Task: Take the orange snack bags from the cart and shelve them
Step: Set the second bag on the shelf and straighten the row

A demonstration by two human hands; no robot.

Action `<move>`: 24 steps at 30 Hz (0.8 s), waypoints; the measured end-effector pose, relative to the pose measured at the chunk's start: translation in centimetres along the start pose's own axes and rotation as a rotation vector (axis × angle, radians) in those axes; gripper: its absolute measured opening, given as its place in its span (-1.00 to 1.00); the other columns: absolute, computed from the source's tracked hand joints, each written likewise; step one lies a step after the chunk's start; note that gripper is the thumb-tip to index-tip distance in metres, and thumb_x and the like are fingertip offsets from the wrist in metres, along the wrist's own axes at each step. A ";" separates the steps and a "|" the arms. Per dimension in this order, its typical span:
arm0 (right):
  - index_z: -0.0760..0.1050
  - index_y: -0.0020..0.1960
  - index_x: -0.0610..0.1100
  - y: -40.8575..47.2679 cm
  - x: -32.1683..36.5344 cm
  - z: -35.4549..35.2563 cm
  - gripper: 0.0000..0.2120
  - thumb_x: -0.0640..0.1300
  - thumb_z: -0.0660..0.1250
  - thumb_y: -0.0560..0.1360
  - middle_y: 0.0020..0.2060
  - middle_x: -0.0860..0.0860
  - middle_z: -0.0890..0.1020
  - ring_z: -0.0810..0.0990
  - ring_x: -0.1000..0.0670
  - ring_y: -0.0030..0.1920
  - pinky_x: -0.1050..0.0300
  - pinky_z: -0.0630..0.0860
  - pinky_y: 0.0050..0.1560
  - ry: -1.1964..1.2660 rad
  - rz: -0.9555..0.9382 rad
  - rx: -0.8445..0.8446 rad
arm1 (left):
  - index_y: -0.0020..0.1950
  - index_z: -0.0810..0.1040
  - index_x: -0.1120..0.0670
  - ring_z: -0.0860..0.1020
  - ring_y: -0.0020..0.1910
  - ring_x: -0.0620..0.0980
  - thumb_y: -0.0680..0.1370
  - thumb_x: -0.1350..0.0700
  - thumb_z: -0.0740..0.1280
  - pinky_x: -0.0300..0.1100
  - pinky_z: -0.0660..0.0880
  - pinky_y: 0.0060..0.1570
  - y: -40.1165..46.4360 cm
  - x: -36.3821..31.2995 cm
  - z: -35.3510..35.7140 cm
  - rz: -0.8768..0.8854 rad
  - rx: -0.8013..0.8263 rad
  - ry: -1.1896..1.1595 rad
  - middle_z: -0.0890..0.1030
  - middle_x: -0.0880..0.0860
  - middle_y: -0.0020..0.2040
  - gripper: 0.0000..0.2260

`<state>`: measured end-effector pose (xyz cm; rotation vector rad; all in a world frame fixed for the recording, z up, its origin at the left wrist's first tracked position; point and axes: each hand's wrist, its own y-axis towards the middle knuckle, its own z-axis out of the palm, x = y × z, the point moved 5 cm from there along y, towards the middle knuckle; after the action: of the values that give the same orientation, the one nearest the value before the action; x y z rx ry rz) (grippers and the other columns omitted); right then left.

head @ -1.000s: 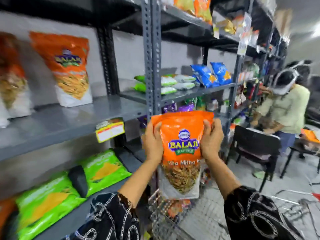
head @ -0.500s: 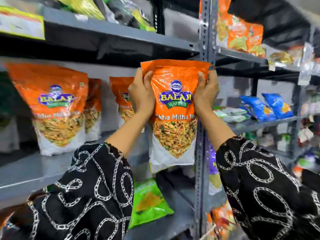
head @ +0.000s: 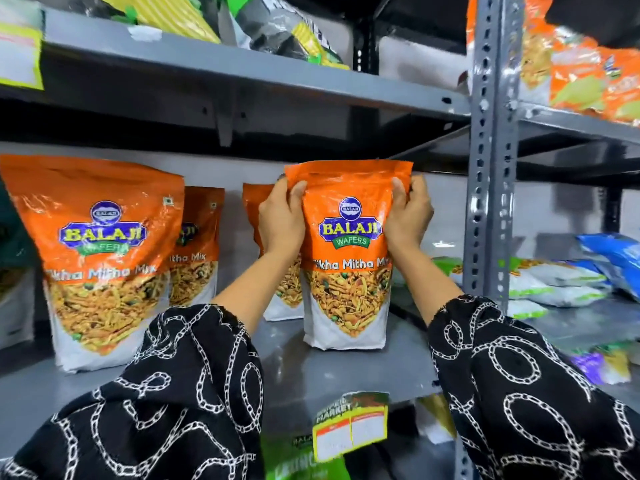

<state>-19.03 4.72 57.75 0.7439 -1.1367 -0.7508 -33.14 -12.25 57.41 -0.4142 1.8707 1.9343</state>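
Orange bag (head: 348, 258) stands upright on the grey shelf (head: 346, 372), base in contact with the shelf surface. Left hand (head: 282, 220) clamps the bag's upper left edge; right hand (head: 408, 216) clamps the upper right edge, thumbs on the front face. Directly behind this bag stands a second bag (head: 254, 209), partly hidden by the left hand. Left of the held bag: a third bag (head: 199, 244), then a large front bag (head: 100, 258). Price tag (head: 349, 424) hangs on the shelf edge below the held bag.
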 end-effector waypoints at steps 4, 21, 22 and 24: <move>0.29 -0.16 -0.04 0.0 -2.0 1.2 -0.78 0.05 0.14 0.60 -0.39 0.18 0.46 0.49 0.26 -0.40 0.40 0.33 -0.46 -0.003 0.038 0.018 | -0.05 0.46 -0.03 0.56 -0.23 -0.20 0.59 -0.13 0.15 -0.45 0.49 -0.21 0.3 1.5 1.0 -0.006 0.011 0.017 0.58 -0.10 -0.13 -0.79; 0.33 0.29 -0.24 -15.1 8.1 6.7 -0.61 -0.15 0.29 0.51 0.19 -0.24 0.48 0.46 -0.17 0.17 -0.01 0.38 0.22 0.074 -0.055 0.262 | 0.44 0.16 0.16 0.18 0.45 0.18 0.48 -0.05 0.36 0.12 0.16 0.45 -4.1 4.9 -18.9 -0.054 -0.238 0.232 0.25 0.21 0.45 -0.35; 0.32 0.28 -0.24 -17.1 8.3 8.4 -0.61 -0.19 0.31 0.50 0.15 -0.25 0.50 0.51 -0.17 0.09 0.00 0.43 0.13 0.098 0.035 0.407 | 0.45 0.13 0.19 0.14 0.46 0.22 0.47 -0.06 0.39 0.13 0.12 0.46 -4.7 5.9 -20.7 -0.100 -0.230 0.279 0.21 0.25 0.46 -0.29; 0.27 0.30 -0.28 -21.9 9.0 11.9 -0.57 -0.27 0.33 0.49 0.10 -0.26 0.50 0.54 -0.20 0.01 0.02 0.45 0.01 0.135 0.244 0.766 | 0.47 0.08 0.23 0.10 0.48 0.25 0.42 -0.06 0.43 0.13 0.06 0.44 -6.0 8.2 -24.4 -0.200 -0.199 0.387 0.15 0.29 0.48 -0.19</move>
<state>-31.30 -16.26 47.18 1.2394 -1.3660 -0.0306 -39.06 -35.79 46.90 -1.0615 1.7741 2.0138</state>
